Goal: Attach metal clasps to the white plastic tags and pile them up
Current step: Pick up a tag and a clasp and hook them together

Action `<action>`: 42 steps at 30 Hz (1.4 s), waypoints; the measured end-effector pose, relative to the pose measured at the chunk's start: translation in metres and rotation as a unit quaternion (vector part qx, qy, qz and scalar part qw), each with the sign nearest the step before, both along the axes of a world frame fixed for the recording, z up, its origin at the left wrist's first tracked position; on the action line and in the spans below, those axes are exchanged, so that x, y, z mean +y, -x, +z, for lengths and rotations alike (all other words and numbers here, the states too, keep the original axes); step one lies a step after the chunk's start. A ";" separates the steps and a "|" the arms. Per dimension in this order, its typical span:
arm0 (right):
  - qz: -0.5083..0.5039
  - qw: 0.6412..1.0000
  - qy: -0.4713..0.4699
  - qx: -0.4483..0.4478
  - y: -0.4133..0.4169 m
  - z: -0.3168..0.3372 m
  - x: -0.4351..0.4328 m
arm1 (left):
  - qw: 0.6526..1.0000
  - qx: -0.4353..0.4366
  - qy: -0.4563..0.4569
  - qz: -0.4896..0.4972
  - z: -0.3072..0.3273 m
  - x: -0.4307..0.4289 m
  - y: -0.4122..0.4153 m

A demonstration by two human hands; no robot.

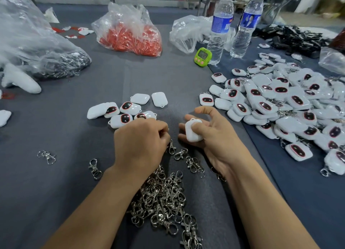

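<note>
Tags [123, 111] not yet fitted are lying left of centre. Just right, the left hand [141, 142] is curling over the clasps [164, 198], fingertips seemingly pinching one clasp [171, 147]. The right hand [214, 136] is gripping a tag [193, 130], thumb across it, loop end up. It is likely handling light, stiff and slick, so holding its flat sides is keeping the loop free. Finished pile [291, 103] is spreading at right
</note>
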State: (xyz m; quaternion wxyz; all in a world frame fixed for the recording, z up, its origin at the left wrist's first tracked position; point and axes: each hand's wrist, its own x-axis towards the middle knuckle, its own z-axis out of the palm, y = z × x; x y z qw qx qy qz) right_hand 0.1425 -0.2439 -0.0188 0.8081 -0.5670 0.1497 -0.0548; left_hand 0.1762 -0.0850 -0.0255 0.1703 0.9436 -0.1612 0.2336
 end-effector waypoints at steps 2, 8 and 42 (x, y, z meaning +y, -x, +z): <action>-0.003 1.000 0.014 0.012 0.000 0.001 0.001 | 0.999 0.012 0.018 -0.037 -0.001 0.001 -0.003; -0.079 0.957 0.274 0.045 -0.001 -0.008 0.004 | 0.992 0.083 0.050 -0.082 -0.002 0.003 -0.005; 0.033 0.892 0.450 0.000 0.003 0.005 0.012 | 0.995 -0.042 -0.024 -0.087 -0.003 0.001 0.001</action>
